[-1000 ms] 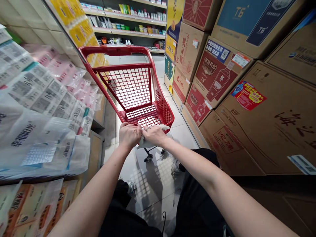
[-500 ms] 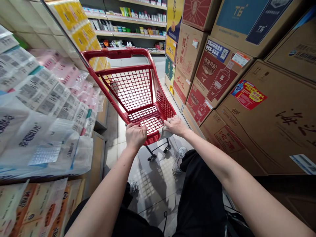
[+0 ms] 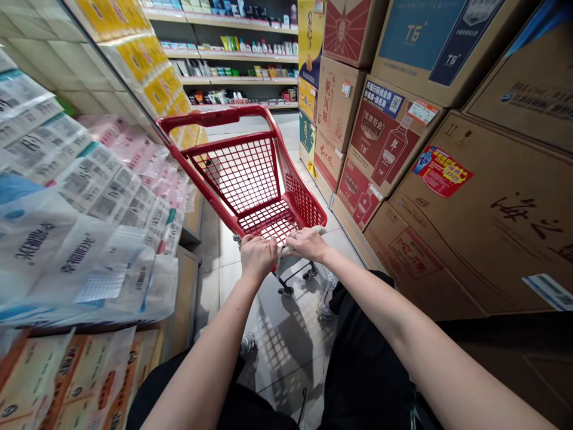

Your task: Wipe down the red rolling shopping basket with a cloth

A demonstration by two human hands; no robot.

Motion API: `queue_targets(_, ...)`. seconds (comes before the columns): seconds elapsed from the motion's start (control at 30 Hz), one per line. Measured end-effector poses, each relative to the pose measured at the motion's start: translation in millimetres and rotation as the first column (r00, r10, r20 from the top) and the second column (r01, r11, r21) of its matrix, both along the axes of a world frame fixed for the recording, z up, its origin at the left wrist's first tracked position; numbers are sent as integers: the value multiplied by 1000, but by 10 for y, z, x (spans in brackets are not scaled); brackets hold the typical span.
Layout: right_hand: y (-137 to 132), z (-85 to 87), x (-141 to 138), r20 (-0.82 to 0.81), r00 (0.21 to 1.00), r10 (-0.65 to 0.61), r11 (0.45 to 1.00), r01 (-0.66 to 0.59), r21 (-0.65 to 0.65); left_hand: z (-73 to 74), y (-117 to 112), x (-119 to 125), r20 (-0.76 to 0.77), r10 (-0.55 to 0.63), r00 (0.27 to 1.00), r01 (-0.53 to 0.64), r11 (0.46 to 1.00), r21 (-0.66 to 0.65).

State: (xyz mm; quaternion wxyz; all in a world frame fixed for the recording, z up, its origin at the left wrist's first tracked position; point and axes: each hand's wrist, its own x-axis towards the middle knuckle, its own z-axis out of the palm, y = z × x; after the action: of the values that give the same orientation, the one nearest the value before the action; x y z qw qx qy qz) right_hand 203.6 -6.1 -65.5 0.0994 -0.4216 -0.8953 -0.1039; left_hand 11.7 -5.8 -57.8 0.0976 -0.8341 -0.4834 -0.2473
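A red plastic shopping cart (image 3: 259,173) stands in the aisle just ahead of me, its basket tipped and bare inside. My left hand (image 3: 258,257) is closed over the near rim of the cart. My right hand (image 3: 308,243) presses a pale cloth (image 3: 286,248) against the same rim, fingers curled over it. The two hands sit close together, almost touching.
Stacked cardboard cartons (image 3: 447,179) wall the right side of the narrow aisle. Plastic-wrapped tissue packs (image 3: 80,203) fill the shelves on the left. A shelf of small goods (image 3: 242,60) crosses the far end. My legs in black trousers and the grey tiled floor (image 3: 286,334) lie below.
My right hand with the cloth slid along the near rim to the right corner and then back toward my left hand. The view shifted slightly forward and the cart sits a little further right.
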Motion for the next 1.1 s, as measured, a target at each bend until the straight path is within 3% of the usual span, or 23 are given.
queue_targets(0.23, -67, 190, 324, 35, 995, 96, 994, -94, -60, 104, -154, 129, -60, -96, 994, 91, 993, -71)
queue_targets(0.37, -85, 237, 348, -43, 996, -74, 987, 67, -149, 150, -213, 191, -114, -139, 984, 128, 987, -92)
queue_targets(0.5, -39, 234, 297, -95, 955, -280, 942, 255, -217, 172, -274, 248, -151, -121, 981, 111, 991, -71)
queue_targets(0.83, 54, 302, 266, -203, 796, -570, 806, 493, -329, 210, -486, 405, -181, -122, 976, 109, 991, -79)
queue_targets(0.97, 60, 313, 340, -242, 739, -629, 767, 538, -351, 266, -548, 414, -186, -208, 960, 186, 974, -126)
queue_targets(1.1, 70, 296, 468, -288, 755, -589, 799, 489, -351, 391, -434, 379, -238, -397, 886, 324, 899, -293)
